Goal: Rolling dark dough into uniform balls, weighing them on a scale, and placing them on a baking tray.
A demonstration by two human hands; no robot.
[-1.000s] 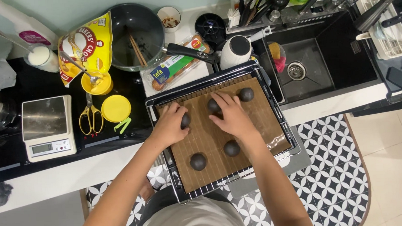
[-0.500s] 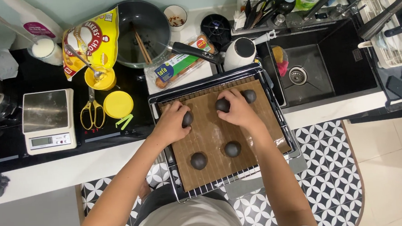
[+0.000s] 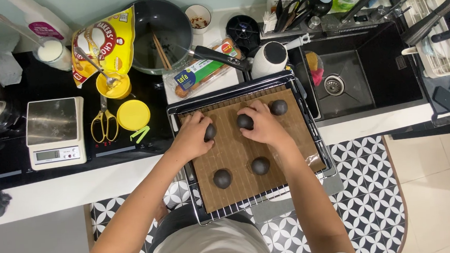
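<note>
A wire oven rack (image 3: 318, 154) lined with brown baking paper (image 3: 298, 137) juts out over the counter's front edge. Several dark dough balls sit on the paper. My left hand (image 3: 192, 136) curls around one ball (image 3: 211, 132) at the paper's upper left. Fingers of my right hand (image 3: 261, 124) close on a second ball (image 3: 244, 121) near the top middle. A third ball (image 3: 278, 107) lies free at the upper right. Closer to me, two more balls (image 3: 222, 178) (image 3: 260, 165) rest untouched.
On the dark cooktop to the left: a kitchen scale (image 3: 55, 132), yellow-handled scissors (image 3: 103, 126), a yellow lid (image 3: 132, 115), a yellow cup with spoon (image 3: 112, 84) and a yellow bag (image 3: 106, 42). A dark pan (image 3: 162, 34) holds chopsticks. A black sink (image 3: 357, 74) lies right.
Both hands stay on their dough balls, with only slight shifts of the fingers. The view has drifted a little; the rack and other balls have not moved.
</note>
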